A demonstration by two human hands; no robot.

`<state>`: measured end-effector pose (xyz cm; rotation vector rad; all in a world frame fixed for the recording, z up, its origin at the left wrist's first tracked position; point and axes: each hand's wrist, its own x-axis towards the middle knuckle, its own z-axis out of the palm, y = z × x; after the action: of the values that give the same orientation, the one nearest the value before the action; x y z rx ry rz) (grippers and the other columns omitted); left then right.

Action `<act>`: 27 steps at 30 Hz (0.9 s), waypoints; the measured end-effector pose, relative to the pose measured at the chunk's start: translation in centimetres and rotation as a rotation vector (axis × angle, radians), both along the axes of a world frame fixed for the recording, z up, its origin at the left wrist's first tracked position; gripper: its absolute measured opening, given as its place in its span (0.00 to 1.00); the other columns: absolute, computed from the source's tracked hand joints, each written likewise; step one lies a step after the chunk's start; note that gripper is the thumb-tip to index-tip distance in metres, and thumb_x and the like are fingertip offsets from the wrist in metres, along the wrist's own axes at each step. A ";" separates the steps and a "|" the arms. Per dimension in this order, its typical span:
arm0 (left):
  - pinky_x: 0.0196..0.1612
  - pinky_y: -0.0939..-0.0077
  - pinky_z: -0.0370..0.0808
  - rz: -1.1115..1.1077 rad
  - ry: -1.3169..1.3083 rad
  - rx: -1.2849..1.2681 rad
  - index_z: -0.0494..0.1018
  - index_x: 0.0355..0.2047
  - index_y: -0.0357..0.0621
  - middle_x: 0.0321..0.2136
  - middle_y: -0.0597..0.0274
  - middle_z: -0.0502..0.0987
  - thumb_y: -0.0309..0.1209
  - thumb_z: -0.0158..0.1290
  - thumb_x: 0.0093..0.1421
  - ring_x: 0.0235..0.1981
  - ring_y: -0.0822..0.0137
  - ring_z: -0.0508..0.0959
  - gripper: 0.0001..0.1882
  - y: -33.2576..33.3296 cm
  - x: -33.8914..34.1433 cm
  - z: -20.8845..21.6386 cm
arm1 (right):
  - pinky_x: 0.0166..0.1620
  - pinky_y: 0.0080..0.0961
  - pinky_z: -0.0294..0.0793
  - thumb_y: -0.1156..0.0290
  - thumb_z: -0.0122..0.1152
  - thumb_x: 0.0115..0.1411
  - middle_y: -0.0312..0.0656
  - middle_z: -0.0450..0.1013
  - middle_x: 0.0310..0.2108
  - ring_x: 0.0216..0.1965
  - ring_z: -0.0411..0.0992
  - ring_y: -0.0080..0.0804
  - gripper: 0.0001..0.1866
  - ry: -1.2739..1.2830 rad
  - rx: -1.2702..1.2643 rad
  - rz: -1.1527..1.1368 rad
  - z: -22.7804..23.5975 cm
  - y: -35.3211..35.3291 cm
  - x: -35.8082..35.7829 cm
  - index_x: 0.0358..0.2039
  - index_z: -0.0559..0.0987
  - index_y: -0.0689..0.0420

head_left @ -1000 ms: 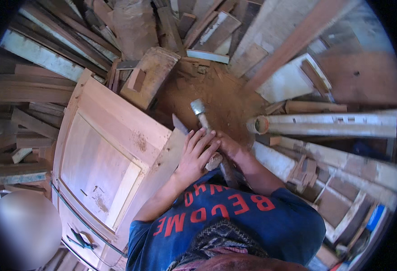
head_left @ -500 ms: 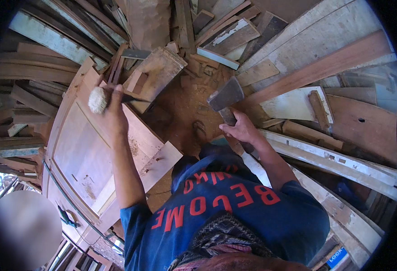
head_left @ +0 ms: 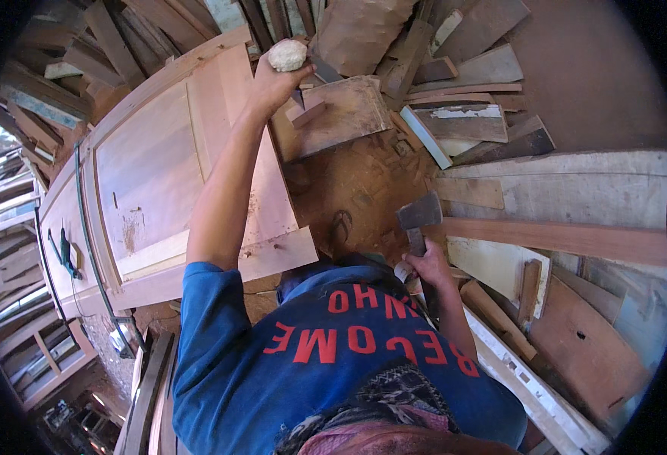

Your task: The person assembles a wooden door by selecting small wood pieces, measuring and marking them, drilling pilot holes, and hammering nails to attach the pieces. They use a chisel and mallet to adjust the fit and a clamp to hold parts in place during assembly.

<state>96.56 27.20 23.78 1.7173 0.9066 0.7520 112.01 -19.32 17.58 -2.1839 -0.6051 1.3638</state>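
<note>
Up at the far end of the wooden door, the left hand (head_left: 273, 80) has its fingers curled tight around a pale lump (head_left: 287, 54), maybe putty or filler. The lump is whitish, round and rough, a bit like dough. It sits above the top edge of the door panel (head_left: 151, 174), close to a small block (head_left: 307, 112) on a flat piece of board (head_left: 345, 114).

Down near the body, the right hand (head_left: 427, 267) has its fingers wrapped around the handle of a hatchet (head_left: 418, 220). The grey metal head points up and away, over the brown dirt floor (head_left: 364, 182). The blade touches nothing.

The door lies flat, reaching from lower left to upper right. It is light reddish wood with a sunken middle panel and a raised frame. A loose flat board (head_left: 277, 254) lies across its near edge. I think the door is built, but not finished. The wood is bare, and there are dusty marks on the panel. No pale filler shows on it yet, so that part looks not begun.

All around lie scrap planks (head_left: 561, 189) and offcuts.
</note>
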 end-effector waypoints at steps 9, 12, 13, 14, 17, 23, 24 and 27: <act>0.45 0.71 0.77 0.121 -0.090 -0.066 0.80 0.40 0.39 0.35 0.64 0.83 0.26 0.68 0.51 0.37 0.69 0.81 0.16 1.5 0.5 -4.0 | 0.23 0.32 0.73 0.65 0.73 0.57 0.40 0.75 0.23 0.19 0.75 0.28 0.19 0.008 0.037 -0.006 -1.5 2.3 2.1 0.42 0.76 0.63; 0.45 0.70 0.77 0.090 -0.086 -0.039 0.80 0.40 0.38 0.35 0.63 0.83 0.25 0.68 0.50 0.37 0.69 0.81 0.16 1.7 0.4 -4.5 | 0.22 0.32 0.73 0.64 0.73 0.57 0.40 0.75 0.21 0.18 0.75 0.28 0.20 -0.020 0.039 -0.002 -0.9 3.2 2.3 0.41 0.75 0.63; 0.45 0.70 0.77 0.096 -0.073 -0.044 0.80 0.39 0.38 0.35 0.63 0.83 0.25 0.68 0.50 0.37 0.69 0.81 0.15 1.8 0.3 -4.6 | 0.22 0.32 0.73 0.63 0.73 0.56 0.40 0.74 0.21 0.18 0.75 0.28 0.20 -0.019 0.036 0.003 -1.0 3.4 2.5 0.40 0.75 0.63; 0.45 0.70 0.77 0.101 -0.060 -0.049 0.80 0.39 0.38 0.35 0.63 0.83 0.25 0.68 0.50 0.37 0.69 0.81 0.15 1.7 0.3 -4.5 | 0.23 0.32 0.74 0.63 0.74 0.56 0.40 0.74 0.21 0.18 0.75 0.29 0.20 -0.018 0.032 0.006 -1.1 3.6 2.7 0.40 0.75 0.62; 0.45 0.70 0.77 0.090 -0.008 -0.055 0.80 0.39 0.38 0.35 0.63 0.83 0.25 0.68 0.50 0.37 0.69 0.81 0.15 1.6 0.3 -4.6 | 0.24 0.32 0.74 0.62 0.74 0.56 0.40 0.75 0.20 0.18 0.75 0.29 0.19 -0.012 0.032 0.015 -1.0 4.3 3.2 0.37 0.75 0.62; 0.46 0.71 0.77 0.010 -0.052 -0.038 0.79 0.39 0.37 0.36 0.62 0.83 0.25 0.68 0.50 0.38 0.69 0.81 0.15 2.3 0.5 -6.5 | 0.26 0.32 0.75 0.57 0.72 0.58 0.41 0.76 0.21 0.18 0.75 0.30 0.20 -0.108 0.016 0.125 -0.1 6.6 4.1 0.35 0.76 0.62; 0.46 0.71 0.77 -0.003 -0.068 -0.038 0.79 0.38 0.37 0.36 0.62 0.83 0.25 0.68 0.50 0.38 0.69 0.80 0.15 2.5 0.5 -6.8 | 0.26 0.32 0.76 0.56 0.72 0.59 0.41 0.76 0.21 0.18 0.75 0.30 0.21 -0.122 0.013 0.139 0.7 7.5 4.1 0.35 0.76 0.62; 0.45 0.70 0.77 0.017 -0.054 -0.007 0.78 0.37 0.37 0.36 0.62 0.83 0.25 0.67 0.50 0.37 0.69 0.80 0.14 2.6 0.5 -7.1 | 0.27 0.32 0.76 0.54 0.70 0.61 0.41 0.76 0.21 0.19 0.75 0.29 0.22 -0.078 0.113 0.124 4.6 10.9 3.6 0.38 0.77 0.62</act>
<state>97.10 29.79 16.66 1.6767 0.8870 0.8020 115.66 -8.39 22.20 -2.1475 -0.8387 1.2769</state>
